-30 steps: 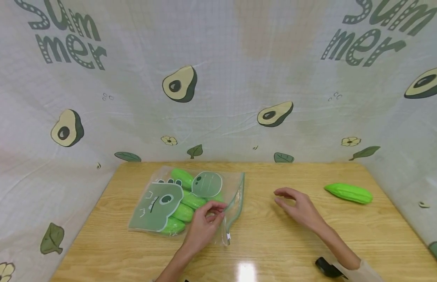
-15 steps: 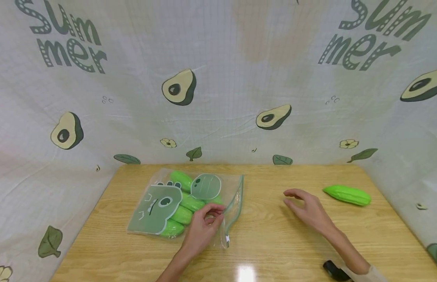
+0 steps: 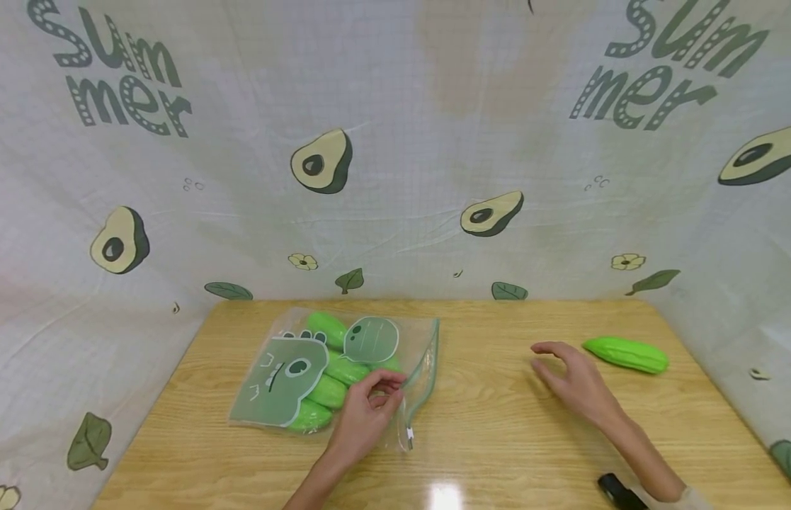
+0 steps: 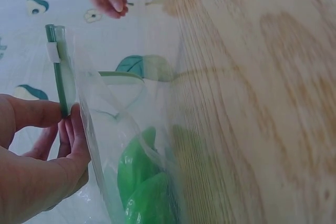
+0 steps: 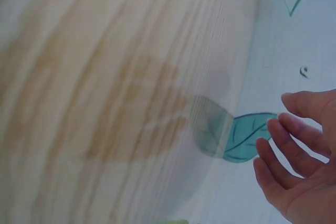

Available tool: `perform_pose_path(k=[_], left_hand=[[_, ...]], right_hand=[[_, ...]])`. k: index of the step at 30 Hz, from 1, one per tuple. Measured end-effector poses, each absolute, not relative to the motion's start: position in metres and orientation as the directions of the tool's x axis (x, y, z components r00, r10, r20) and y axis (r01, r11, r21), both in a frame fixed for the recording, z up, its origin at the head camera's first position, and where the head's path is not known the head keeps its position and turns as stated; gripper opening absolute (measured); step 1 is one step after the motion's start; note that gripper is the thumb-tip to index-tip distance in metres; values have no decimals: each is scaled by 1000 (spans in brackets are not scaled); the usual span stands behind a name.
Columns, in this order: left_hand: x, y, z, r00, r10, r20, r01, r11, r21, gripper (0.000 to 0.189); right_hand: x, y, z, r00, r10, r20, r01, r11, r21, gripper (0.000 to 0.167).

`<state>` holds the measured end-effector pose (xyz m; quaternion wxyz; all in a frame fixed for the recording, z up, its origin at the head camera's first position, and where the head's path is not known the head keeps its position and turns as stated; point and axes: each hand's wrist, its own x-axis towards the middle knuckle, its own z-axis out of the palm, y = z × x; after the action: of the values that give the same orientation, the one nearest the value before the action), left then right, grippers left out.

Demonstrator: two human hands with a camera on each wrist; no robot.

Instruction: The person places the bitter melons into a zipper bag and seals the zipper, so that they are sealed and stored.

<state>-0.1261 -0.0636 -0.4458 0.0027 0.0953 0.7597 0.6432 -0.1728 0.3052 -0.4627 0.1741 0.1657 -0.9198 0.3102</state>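
A clear zip bag with a green monster print lies on the left of the table, several green cucumber-like vegetables inside it. At the bag's opening, my left hand pinches the green-edged rim between thumb and fingertips; the left wrist view shows the mouth parted and a white slider on the zip. Over the table to the right hovers my right hand, its fingers loosely bent and holding nothing. Just beyond it, a single ridged green vegetable lies on the wood.
The wooden table is enclosed at the back and sides by a pale cloth printed with avocados and leaves. A black strap-like object shows by the right wrist.
My right hand has moved rightward, nearer to the lone green vegetable. My left hand keeps its hold on the bag's rim.
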Motion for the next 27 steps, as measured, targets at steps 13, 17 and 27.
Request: perform_pose_path(k=[13, 17, 27], left_hand=[[-125, -64, -445, -982, 143, 125, 147, 158, 976, 17], [-125, -64, -445, -982, 143, 126, 149, 160, 976, 16], [-125, -64, -445, -982, 141, 127, 149, 158, 976, 17]], right_hand=[[-174, 332, -460, -876, -159, 456, -388, 795, -467, 29], [-176, 340, -462, -855, -153, 496, -401, 801, -444, 28], [-181, 357, -466, -819, -150, 553, -423, 809, -408, 28]])
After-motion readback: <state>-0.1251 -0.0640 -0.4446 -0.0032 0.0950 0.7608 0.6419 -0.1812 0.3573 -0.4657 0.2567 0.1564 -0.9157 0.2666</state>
